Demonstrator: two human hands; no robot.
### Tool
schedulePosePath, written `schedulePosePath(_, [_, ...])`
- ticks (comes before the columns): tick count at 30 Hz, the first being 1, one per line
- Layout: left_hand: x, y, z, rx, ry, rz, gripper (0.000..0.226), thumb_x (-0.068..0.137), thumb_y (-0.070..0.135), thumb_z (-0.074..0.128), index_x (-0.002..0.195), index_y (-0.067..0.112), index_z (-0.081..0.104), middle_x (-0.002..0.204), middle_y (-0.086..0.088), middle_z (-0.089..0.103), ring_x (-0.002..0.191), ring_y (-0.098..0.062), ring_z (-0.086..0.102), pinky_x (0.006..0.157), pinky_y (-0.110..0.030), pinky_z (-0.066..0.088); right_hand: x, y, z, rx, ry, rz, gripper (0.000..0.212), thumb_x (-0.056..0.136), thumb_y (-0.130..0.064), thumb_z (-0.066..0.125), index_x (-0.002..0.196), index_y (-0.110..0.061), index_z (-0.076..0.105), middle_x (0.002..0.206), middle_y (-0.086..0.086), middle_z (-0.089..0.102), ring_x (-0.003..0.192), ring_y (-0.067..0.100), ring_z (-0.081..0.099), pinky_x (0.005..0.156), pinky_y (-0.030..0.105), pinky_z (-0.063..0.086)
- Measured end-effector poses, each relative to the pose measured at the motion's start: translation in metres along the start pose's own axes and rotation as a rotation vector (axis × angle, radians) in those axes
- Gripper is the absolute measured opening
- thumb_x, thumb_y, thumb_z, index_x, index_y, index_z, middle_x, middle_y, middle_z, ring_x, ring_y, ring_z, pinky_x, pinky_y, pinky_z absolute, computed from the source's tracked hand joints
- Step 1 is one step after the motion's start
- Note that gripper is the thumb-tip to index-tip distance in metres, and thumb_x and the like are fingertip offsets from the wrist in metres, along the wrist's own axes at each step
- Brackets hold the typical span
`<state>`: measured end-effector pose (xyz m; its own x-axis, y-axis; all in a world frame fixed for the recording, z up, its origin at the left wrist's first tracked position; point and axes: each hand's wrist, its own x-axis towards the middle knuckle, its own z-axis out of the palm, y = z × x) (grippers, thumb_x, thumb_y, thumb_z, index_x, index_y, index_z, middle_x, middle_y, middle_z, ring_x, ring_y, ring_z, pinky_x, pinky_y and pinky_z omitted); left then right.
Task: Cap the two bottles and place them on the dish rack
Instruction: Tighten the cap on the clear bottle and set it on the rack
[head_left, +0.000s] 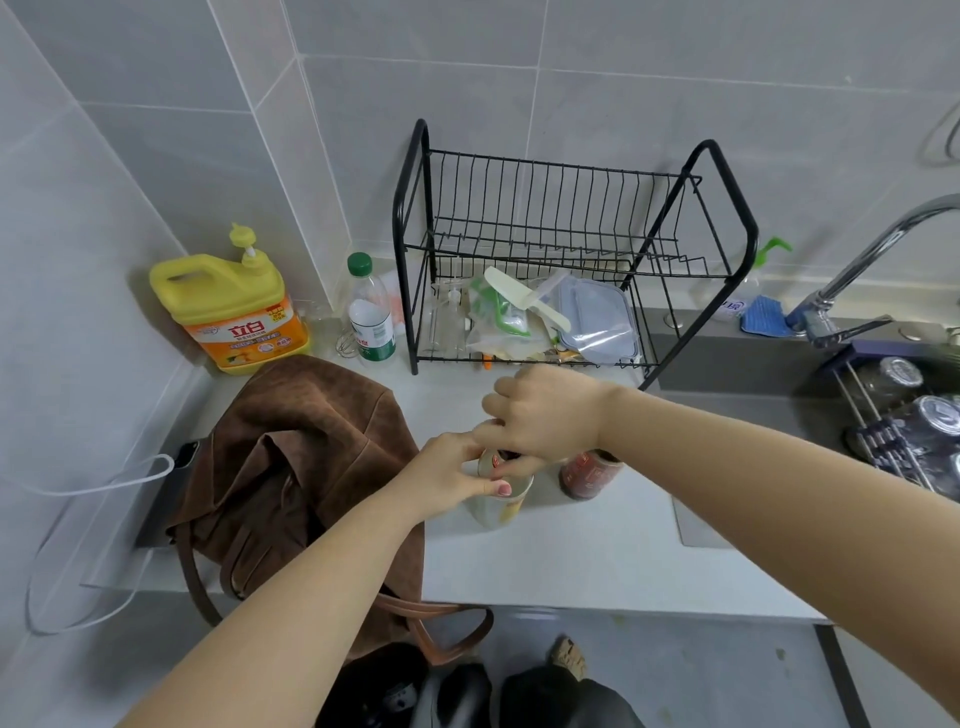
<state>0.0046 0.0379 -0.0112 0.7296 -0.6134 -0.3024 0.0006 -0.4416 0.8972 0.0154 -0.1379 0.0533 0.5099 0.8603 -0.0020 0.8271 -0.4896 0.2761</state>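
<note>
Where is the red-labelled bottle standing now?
The red-labelled bottle stands on the counter just right of the bottle both hands work on, beneath the right forearm and in front of the dish rack.

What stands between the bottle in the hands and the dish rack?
Nothing visible: the counter from the bottle to the dish rack is bare. Its top tier is free; containers and bags fill the lower one.

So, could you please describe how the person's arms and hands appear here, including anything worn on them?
Both forearms are bare, with no sleeves in view. The left hand has pink polish on a fingernail that shows. The right hand shows no ring, and its wrist carries no watch or bracelet. No gloves are worn on either hand.
</note>
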Motion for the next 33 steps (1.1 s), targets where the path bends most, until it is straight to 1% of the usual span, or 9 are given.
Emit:
schedulePosePath(6, [0.001,-0.007,0.005,0.049,0.061,-0.012,0.032,0.073,0.022,0.082,0.078,0.046,0.061,0.094,0.017,0.071,0.102,-0.005,0.063,0.092,-0.026,0.046,0.000,-0.011,0.013,0.006,0.095,0.162,0.035,0.086,-0.034,0.044,0.061,-0.013,0.056,0.041,0.002,0.048,0.032,0.022,0.040,0.040,0.020,0.023])
schedulePosePath(12, [0.000,-0.004,0.005,0.063,0.043,-0.019,0.028,0.075,0.023,0.081,0.082,0.043,0.061,0.095,0.020,0.068,0.100,-0.005,0.061,0.087,-0.018,0.045,0.000,-0.031,0.010,0.022,0.012,0.419,0.033,0.066,-0.029,0.074,0.050,-0.013,0.050,0.034,-0.001,0.042,0.027,0.019,0.032,0.042,0.017,0.019])
schedulePosePath(15, [-0.001,-0.003,0.004,0.058,0.035,-0.010,0.028,0.076,0.023,0.080,0.085,0.043,0.062,0.095,0.022,0.068,0.099,-0.001,0.060,0.090,-0.022,0.045,0.003,-0.041,0.008,0.032,0.032,0.584,0.036,0.076,-0.030,0.055,0.045,-0.013,0.050,0.030,-0.002,0.041,0.026,0.018,0.023,0.046,0.013,0.009])
schedulePosePath(17, [-0.002,-0.004,0.004,0.062,0.032,-0.008,0.027,0.077,0.023,0.079,0.086,0.043,0.063,0.097,0.022,0.067,0.100,0.002,0.059,0.091,-0.024,0.043,0.007,-0.046,0.000,0.037,0.022,0.705,0.038,0.077,-0.030,0.058,0.045,-0.015,0.043,0.030,-0.002,0.042,0.023,0.018,0.025,0.050,0.012,0.002])
schedulePosePath(20, [-0.004,-0.002,0.005,0.064,0.028,-0.004,0.027,0.078,0.024,0.078,0.085,0.045,0.062,0.095,0.027,0.065,0.100,0.003,0.058,0.092,-0.025,0.041,0.009,-0.055,0.001,0.093,-0.072,0.760,0.033,0.092,-0.031,0.050,0.066,-0.014,0.039,0.048,0.000,0.051,0.034,0.017,0.022,0.044,0.018,0.010])
schedulePosePath(22, [-0.004,-0.001,0.004,0.068,0.024,-0.001,0.031,0.079,0.022,0.077,0.084,0.047,0.060,0.094,0.029,0.064,0.100,-0.001,0.058,0.093,-0.026,0.041,0.009,-0.060,0.003,0.150,-0.128,0.853,0.031,0.096,-0.031,0.041,0.071,-0.013,0.040,0.048,-0.003,0.036,0.038,0.016,0.020,0.044,0.021,0.015])
schedulePosePath(25, [-0.003,0.002,0.003,0.057,0.037,-0.001,0.036,0.076,0.019,0.080,0.078,0.050,0.062,0.095,0.025,0.068,0.105,-0.007,0.062,0.096,-0.029,0.044,0.007,-0.059,-0.007,0.105,-0.088,0.912,0.040,0.089,-0.041,0.054,0.063,-0.013,0.039,0.042,-0.004,0.013,0.035,0.019,0.018,0.044,0.021,0.007])
schedulePosePath(30, [0.001,0.017,-0.005,-0.022,0.059,-0.020,0.044,0.072,0.011,0.081,0.067,0.052,0.068,0.071,0.028,0.071,0.088,0.000,0.064,0.077,-0.016,0.043,-0.008,-0.046,-0.015,0.391,0.008,1.005,0.065,0.073,-0.080,0.044,0.075,-0.015,0.039,0.052,0.000,0.044,0.052,0.028,0.045,0.043,0.028,0.023])
schedulePosePath(33, [0.000,0.042,-0.018,-0.130,0.104,0.025,0.035,0.073,0.007,0.081,0.085,0.039,0.075,0.085,0.019,0.076,0.095,-0.003,0.068,0.079,-0.013,0.048,-0.021,-0.028,-0.030,0.648,0.162,1.045,0.069,0.062,-0.084,0.048,0.080,-0.018,0.043,0.061,-0.001,0.056,0.058,0.020,0.052,0.048,0.031,0.034])
